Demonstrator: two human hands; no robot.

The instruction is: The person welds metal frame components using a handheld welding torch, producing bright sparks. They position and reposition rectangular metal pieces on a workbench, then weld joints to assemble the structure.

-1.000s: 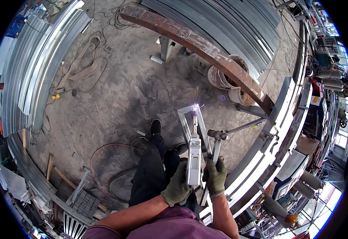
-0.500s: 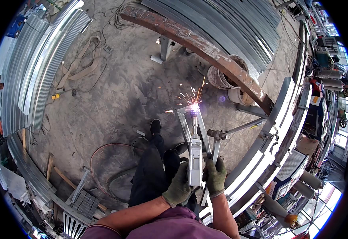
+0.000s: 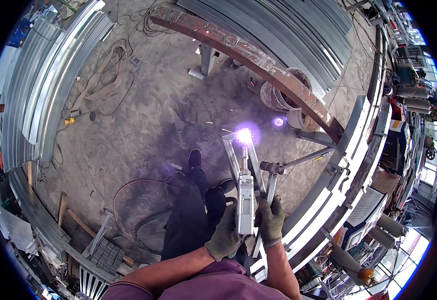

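In my gloved left hand (image 3: 225, 234), closed around its rear, is a grey handheld welding gun (image 3: 246, 202). Its nozzle points away from me and meets the far end of an angled metal frame (image 3: 230, 152), where a bright white-violet glow (image 3: 244, 135) hides the joint. My gloved right hand (image 3: 271, 220) is closed just right of the gun, around the near part of the metal bars; its grip is partly hidden. A hammer head (image 3: 272, 168) sits beside the frame, beyond my right hand; I cannot make out its handle.
A rusty beam (image 3: 243, 55) crosses beyond the work, with dirty buckets (image 3: 277, 97) under it. Long metal profiles (image 3: 288, 35) lie behind, and more profiles (image 3: 33, 95) are stacked at left. Pale rails (image 3: 338, 165) run along the right. A hose (image 3: 121, 192) curls beside my legs.
The orange spray of sparks has shrunk to a few streaks, and the glow at the nozzle has grown larger and brighter. My hands and the gun have barely moved.
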